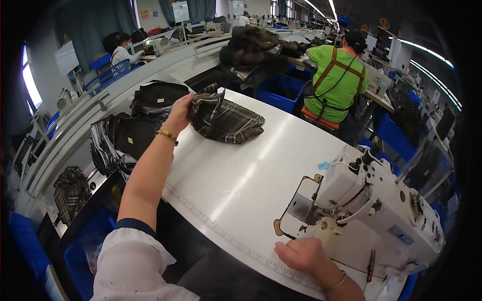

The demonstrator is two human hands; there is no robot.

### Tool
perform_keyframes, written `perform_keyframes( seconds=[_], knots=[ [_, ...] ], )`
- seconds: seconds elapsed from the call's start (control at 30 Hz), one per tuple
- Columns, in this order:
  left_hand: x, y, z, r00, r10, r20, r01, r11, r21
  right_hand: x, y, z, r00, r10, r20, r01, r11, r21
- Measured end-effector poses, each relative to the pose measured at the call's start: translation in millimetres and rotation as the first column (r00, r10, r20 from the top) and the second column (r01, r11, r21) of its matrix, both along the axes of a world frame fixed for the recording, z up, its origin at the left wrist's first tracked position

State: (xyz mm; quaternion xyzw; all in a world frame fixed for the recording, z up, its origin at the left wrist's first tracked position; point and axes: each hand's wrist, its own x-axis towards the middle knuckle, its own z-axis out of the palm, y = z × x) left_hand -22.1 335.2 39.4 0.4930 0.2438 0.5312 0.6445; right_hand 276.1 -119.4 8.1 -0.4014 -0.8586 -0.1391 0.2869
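My left hand (182, 111) reaches out to the far left of the white table and pinches the edge of a dark plaid cloth piece (228, 120). The rest of that cloth lies crumpled on the tabletop. My right hand (301, 255) sits at the table's near edge, in front of a white sewing machine (376, 205). Its fingers are curled in, and whatever they may hold is hidden. Close to the right wrist lies a pair of red and black thread snips (371, 266).
Stacks of dark cut cloth (118, 140) lie left of the white tabletop (236, 185), with a plaid bundle (71, 193) beyond. A ruler strip (221, 231) runs along the near edge. A co-worker in green (336, 80) sits ahead beside a blue bin (281, 93).
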Motion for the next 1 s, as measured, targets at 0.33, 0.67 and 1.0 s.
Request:
perform_keyframes(
  seconds=[0.33, 0.67, 1.0],
  knots=[
    [9.6, -37.7, 62.9, 0.979, 0.032, -0.203, -0.033, 0.999, 0.002, -4.0, 3.4, 0.9, 0.999, -0.033, -0.019, 0.032, 0.997, -0.066],
    [51.6, -213.3, 92.5, 0.932, -0.33, -0.148, 0.345, 0.933, 0.098, -10.9, -1.9, -1.9, 0.435, -0.54, -0.72, -0.437, 0.572, -0.694],
    [97.4, -318.7, -14.8, 0.879, -0.279, -0.386, 0.396, 0.879, 0.266, -12.2, -3.5, 10.9, 0.252, -0.677, -0.692, -0.737, 0.329, -0.59]
  ],
)
